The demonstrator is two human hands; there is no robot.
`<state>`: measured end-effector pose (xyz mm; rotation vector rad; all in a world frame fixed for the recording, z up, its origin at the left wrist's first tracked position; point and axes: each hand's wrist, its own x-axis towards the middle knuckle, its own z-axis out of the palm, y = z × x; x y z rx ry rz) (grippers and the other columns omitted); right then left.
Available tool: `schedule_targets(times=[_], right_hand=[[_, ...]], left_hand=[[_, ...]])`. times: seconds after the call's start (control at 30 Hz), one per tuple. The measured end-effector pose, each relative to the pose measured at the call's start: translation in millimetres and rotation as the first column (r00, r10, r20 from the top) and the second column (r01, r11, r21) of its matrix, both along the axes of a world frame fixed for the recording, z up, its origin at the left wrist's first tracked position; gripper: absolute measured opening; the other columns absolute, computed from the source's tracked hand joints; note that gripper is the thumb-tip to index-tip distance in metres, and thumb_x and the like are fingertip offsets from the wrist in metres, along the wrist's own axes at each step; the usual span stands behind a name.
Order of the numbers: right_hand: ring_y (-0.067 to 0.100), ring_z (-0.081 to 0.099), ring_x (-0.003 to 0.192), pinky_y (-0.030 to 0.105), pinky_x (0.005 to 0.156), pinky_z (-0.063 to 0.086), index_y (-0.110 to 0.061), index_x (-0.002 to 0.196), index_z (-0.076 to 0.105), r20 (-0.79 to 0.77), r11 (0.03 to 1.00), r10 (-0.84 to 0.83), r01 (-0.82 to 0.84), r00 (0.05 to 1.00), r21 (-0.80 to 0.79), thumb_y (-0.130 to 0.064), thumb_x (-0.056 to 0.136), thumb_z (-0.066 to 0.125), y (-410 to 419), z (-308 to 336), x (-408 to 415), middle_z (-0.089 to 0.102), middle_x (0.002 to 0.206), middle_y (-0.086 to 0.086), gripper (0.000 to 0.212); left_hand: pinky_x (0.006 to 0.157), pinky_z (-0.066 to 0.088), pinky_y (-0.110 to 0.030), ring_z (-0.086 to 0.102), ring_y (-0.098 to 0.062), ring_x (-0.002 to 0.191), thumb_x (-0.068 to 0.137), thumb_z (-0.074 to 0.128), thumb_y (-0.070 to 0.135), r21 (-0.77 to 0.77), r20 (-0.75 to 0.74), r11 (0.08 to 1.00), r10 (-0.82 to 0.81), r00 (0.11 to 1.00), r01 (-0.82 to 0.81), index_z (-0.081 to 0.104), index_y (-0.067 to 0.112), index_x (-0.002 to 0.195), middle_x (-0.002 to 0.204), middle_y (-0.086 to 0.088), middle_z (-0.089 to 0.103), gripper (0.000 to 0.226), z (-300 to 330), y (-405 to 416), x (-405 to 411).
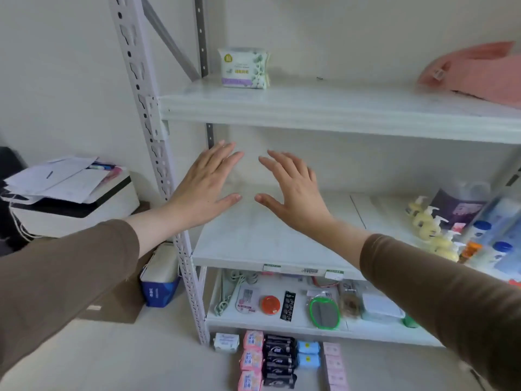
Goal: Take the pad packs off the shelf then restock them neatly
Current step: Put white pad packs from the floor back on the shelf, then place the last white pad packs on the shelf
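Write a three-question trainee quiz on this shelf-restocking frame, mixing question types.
1. True or false: the left hand and right hand both hold a pad pack.
2. Where do the rows of pink, black and blue pad packs lie? A) upper shelf B) floor before the rack C) printer
3. Fill in: one white-and-green leaf-printed pad pack stands on the ____ white shelf board.

Key: 1 false, both hands are open and empty over the bare middle shelf board; 2 B; 3 upper.

A small shop stockroom: metal shelving [158, 153] with price labels [310, 270], toiletries [434, 230], and a printer [76, 204].
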<state>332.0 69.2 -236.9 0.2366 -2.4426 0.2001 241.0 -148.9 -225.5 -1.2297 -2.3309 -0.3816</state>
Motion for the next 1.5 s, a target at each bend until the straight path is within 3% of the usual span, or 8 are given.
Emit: schedule_targets(times=[0.3, 0.43, 0.63, 0.8, 0.93, 1.23, 1.5], right_hand=[[0.026, 0.029, 0.141, 0.047, 0.111, 0.031, -0.026, 0.149, 0.035, 0.282, 0.998, -0.043, 0.055, 0.958, -0.032, -0.057, 0.088, 0.060, -34, -161, 21, 0.033, 0.157, -0.003, 0.073], [0.025, 0.028, 0.141, 0.045, 0.112, 0.030, -0.027, 0.150, 0.035, 0.398, 0.995, -0.043, 0.075, 0.917, -0.067, -0.054, 0.086, 0.062, -62, -226, 24, 0.033, 0.156, -0.003, 0.075], [0.027, 0.035, 0.136, 0.047, 0.108, 0.036, -0.025, 0.147, 0.038, 0.524, 0.988, -0.032, 0.105, 0.851, -0.110, -0.053, 0.086, 0.065, -95, -329, 29, 0.040, 0.150, -0.001, 0.072], [0.023, 0.039, 0.132, 0.040, 0.106, 0.035, -0.021, 0.144, 0.044, 0.631, 0.966, -0.014, 0.173, 0.776, -0.191, -0.046, 0.087, 0.068, -101, -417, 30, 0.047, 0.145, -0.002, 0.067], [0.023, 0.043, 0.128, 0.039, 0.107, 0.038, -0.020, 0.143, 0.046, 0.720, 0.944, 0.027, 0.218, 0.694, -0.246, -0.044, 0.090, 0.067, -96, -496, 21, 0.053, 0.137, -0.001, 0.062], [0.025, 0.045, 0.124, 0.036, 0.100, 0.041, -0.015, 0.132, 0.052, 0.843, 0.937, -0.009, 0.300, 0.538, -0.181, -0.040, 0.090, 0.066, -91, -677, -17, 0.053, 0.132, 0.003, 0.051], [0.025, 0.033, 0.140, 0.035, 0.114, 0.029, -0.015, 0.150, 0.037, 0.860, 0.946, -0.010, 0.284, 0.510, -0.157, -0.034, 0.090, 0.068, -102, -815, -76, 0.039, 0.153, 0.003, 0.070]], left_hand=[[0.121, -0.006, -0.033, -0.010, -0.013, 0.152, 0.095, 0.056, 0.044, -0.138, 0.281, 0.990, 0.012, 0.960, 0.028, 0.011, 0.023, 0.158, 0.166, 0.002, 0.000, 0.080, -159, -46, 29], [0.124, 0.004, -0.043, -0.007, -0.016, 0.153, 0.094, 0.056, 0.043, -0.191, 0.373, 0.979, 0.003, 0.928, 0.074, 0.013, 0.021, 0.158, 0.166, 0.000, 0.004, 0.080, -234, -76, 30], [0.123, 0.003, -0.036, -0.001, -0.017, 0.153, 0.094, 0.059, 0.043, -0.226, 0.496, 0.973, 0.074, 0.865, 0.046, 0.015, 0.018, 0.158, 0.165, -0.002, 0.010, 0.082, -342, -108, 36], [0.123, 0.014, -0.038, 0.015, -0.025, 0.150, 0.090, 0.065, 0.039, -0.299, 0.545, 0.954, 0.141, 0.826, 0.035, 0.027, 0.011, 0.154, 0.161, -0.008, 0.024, 0.080, -432, -114, 36], [0.124, 0.011, -0.036, 0.014, -0.026, 0.150, 0.091, 0.063, 0.039, -0.345, 0.602, 0.938, 0.209, 0.771, 0.015, 0.023, 0.012, 0.155, 0.161, -0.006, 0.021, 0.080, -505, -111, 35], [0.122, 0.005, -0.028, 0.014, -0.024, 0.151, 0.094, 0.061, 0.037, -0.370, 0.656, 0.929, 0.283, 0.699, -0.028, 0.020, 0.010, 0.156, 0.162, -0.007, 0.019, 0.079, -671, -101, 7], [0.122, 0.005, -0.028, 0.008, -0.022, 0.152, 0.096, 0.057, 0.040, -0.384, 0.701, 0.921, 0.339, 0.628, -0.069, 0.015, 0.011, 0.157, 0.164, -0.007, 0.015, 0.080, -816, -103, -32]])
